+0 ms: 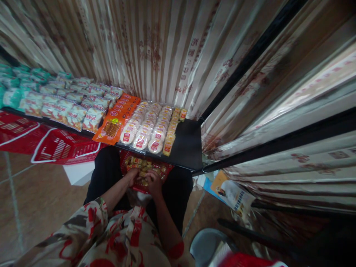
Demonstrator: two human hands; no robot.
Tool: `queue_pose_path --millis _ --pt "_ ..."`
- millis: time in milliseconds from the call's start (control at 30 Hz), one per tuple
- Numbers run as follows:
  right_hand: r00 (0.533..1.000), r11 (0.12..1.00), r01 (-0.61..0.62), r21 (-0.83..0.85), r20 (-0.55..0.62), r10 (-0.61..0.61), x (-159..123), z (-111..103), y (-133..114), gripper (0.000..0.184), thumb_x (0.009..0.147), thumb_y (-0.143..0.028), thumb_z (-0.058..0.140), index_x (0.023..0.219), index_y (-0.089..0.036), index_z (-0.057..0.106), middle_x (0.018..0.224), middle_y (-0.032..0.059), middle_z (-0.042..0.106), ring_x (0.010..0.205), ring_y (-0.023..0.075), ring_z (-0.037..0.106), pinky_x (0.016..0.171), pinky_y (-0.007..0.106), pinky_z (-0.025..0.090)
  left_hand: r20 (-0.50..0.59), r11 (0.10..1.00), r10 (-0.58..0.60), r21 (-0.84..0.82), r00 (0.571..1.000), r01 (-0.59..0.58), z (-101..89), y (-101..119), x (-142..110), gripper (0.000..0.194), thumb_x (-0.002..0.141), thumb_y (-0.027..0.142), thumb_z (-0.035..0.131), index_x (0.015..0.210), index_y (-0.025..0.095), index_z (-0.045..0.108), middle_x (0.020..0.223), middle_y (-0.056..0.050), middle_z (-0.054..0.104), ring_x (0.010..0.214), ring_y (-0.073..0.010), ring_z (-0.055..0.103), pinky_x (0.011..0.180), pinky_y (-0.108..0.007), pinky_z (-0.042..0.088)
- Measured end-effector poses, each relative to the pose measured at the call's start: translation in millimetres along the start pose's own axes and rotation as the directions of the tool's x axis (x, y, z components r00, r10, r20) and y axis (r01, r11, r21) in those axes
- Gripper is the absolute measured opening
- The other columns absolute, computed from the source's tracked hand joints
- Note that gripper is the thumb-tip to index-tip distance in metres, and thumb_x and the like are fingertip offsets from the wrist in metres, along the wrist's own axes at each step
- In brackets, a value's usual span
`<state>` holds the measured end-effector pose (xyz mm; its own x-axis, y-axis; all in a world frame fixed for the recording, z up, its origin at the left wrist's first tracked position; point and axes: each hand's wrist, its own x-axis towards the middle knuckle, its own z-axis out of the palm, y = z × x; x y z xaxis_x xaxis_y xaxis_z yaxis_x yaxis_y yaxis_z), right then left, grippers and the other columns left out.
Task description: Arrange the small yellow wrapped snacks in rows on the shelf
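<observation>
Blur swallows the fingertips of the left hand and right hand among small gold-wrapped snacks, leaving any grip unclear. Ahead of the hands, a flat black shelf hides the red plastic basket's far end; far left, teal-and-white plastic packets are cut off.

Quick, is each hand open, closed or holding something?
Left hand: at the golden packets; can't tell whether it's holding one.
Right hand: bent over them; grip can't be told either.

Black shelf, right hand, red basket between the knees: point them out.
Black shelf [190,142], head view: bare right end.
Right hand [154,181], head view: back.
Red basket [167,170], head view: right-hand wall.
</observation>
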<state>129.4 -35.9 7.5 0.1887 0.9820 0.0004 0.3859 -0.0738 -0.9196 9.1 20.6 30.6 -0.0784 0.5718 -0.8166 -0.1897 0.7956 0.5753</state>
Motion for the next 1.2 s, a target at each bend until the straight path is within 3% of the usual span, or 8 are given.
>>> queue_pose_path --millis 200,367,667,833,933,1067,1200 --pt "0.998 0.998 -0.057 0.019 0.042 0.056 -0.5 8.0 14.5 0.023 0.068 -0.009 0.052 0.062 -0.023 0.070 0.103 0.0059 0.069 0.104 0.0203 0.060 0.096 0.036 0.044 -0.001 0.998 0.016 -0.059 1.000 -0.016 -5.1 -1.3 3.3 0.025 0.068 0.003 0.066 0.090 0.013 0.062 0.068 -0.002 0.066 0.058 -0.0146 0.064 0.050 -0.021 0.049" --pt "0.988 0.987 -0.143 0.073 0.073 0.138 0.3 10.5 23.0 0.024 0.065 -0.008 0.052 0.062 -0.023 0.070 0.107 0.0054 0.068 0.109 0.0205 0.058 0.098 0.036 0.042 0.006 0.996 0.034 -0.083 0.999 -0.033 -6.2 1.3 3.4 0.039 0.067 -0.009 0.050 0.098 0.012 0.059 0.064 0.000 0.062 0.055 -0.0124 0.062 0.051 -0.020 0.047" --pt "0.975 0.957 -0.212 0.199 0.106 0.194 1.5 10.7 24.5 0.019 0.061 -0.011 0.052 0.059 -0.023 0.067 0.102 0.0036 0.071 0.106 0.0204 0.060 0.101 0.036 0.041 0.004 0.997 0.049 -0.058 0.999 -0.049 -4.1 4.7 -2.8 0.053 0.065 -0.009 0.047 0.112 0.012 0.059 0.071 0.000 0.065 0.051 -0.0097 0.058 0.051 -0.020 0.046" --pt "0.953 0.873 -0.298 0.386 0.171 0.250 0.4 12.5 24.3 0.020 0.064 -0.017 0.051 0.076 -0.022 0.067 0.101 0.0042 0.072 0.094 0.0208 0.066 0.087 0.036 0.051 0.051 0.989 0.127 -0.079 0.991 -0.123 -4.5 7.6 -7.1 0.049 0.060 -0.011 0.049 0.099 0.013 0.065 0.099 -0.006 0.069 0.064 -0.0103 0.063 0.058 -0.020 0.049" --pt "0.953 0.859 -0.303 0.412 0.132 0.273 1.3 14.4 27.3 0.022 0.068 -0.024 0.055 0.087 -0.021 0.065 0.094 0.0059 0.073 0.088 0.0213 0.068 0.082 0.036 0.054 0.098 0.986 0.149 -0.094 0.984 -0.140 -4.0 8.4 -8.8 0.046 0.059 -0.011 0.048 0.095 0.013 0.065 0.111 -0.008 0.068 0.072 -0.0113 0.065 0.062 -0.020 0.051" --pt "0.959 0.879 -0.282 0.384 0.081 0.272 2.5 17.7 36.7 0.026 0.068 -0.026 0.062 0.093 -0.020 0.065 0.098 0.0079 0.073 0.094 0.0219 0.069 0.085 0.037 0.054 0.145 0.985 0.172 -0.045 0.974 -0.168 -0.9 6.7 -8.8 0.048 0.059 -0.010 0.048 0.095 0.015 0.066 0.110 -0.006 0.070 0.079 -0.0128 0.065 0.064 -0.019 0.051" --pt "0.963 0.867 -0.267 0.421 0.091 0.253 1.3 18.4 41.7 0.028 0.067 -0.025 0.065 0.095 -0.021 0.065 0.096 0.0065 0.073 0.090 0.0218 0.070 0.081 0.037 0.056 0.175 0.983 0.181 -0.040 0.968 -0.177 3.5 4.2 -9.7 0.053 0.059 -0.009 0.048 0.103 0.015 0.064 0.097 -0.005 0.071 0.069 -0.0112 0.064 0.062 -0.020 0.051"
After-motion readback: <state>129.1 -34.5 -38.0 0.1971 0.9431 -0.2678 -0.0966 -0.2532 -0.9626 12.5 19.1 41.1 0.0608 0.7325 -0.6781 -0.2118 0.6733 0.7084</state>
